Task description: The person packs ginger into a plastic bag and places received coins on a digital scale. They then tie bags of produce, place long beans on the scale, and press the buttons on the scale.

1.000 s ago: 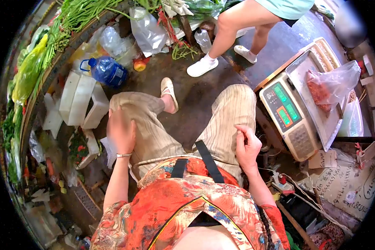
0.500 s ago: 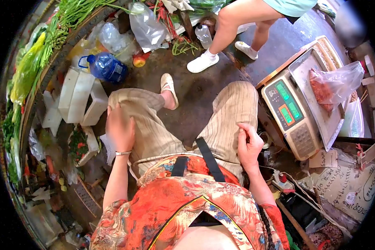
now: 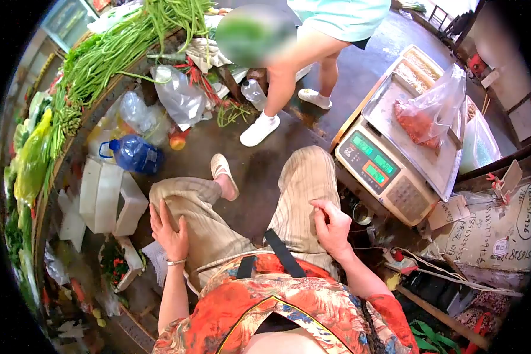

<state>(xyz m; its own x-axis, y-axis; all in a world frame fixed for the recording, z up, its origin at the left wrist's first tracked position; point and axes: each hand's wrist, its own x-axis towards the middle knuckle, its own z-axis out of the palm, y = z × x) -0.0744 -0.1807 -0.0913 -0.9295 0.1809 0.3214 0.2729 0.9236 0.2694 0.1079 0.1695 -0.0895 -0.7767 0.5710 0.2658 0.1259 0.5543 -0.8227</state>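
Note:
My left hand (image 3: 170, 237) lies spread on the left knee of the striped trousers (image 3: 197, 200), a bracelet on its wrist. My right hand (image 3: 333, 228) rests curled on the right thigh, thumb and index finger close together; whether anything is between them is too small to tell. Right of my right hand stands a digital scale (image 3: 408, 194) with lit green and orange displays. On its metal tray lies a clear plastic bag (image 3: 448, 97) with reddish contents (image 3: 416, 125).
Another person's legs (image 3: 281, 88) stand ahead. A blue bottle (image 3: 137, 154) and white foam boxes (image 3: 99, 192) are at the left, beside a ledge with green vegetables (image 3: 115, 53). Cables (image 3: 448, 270) and a cardboard box (image 3: 484, 236) lie at the right.
The view has tilted up and shifted, so the scale, bottle and knees appear lower, and the scale further left. Both hands stay on the legs. The other person's upper legs lean differently.

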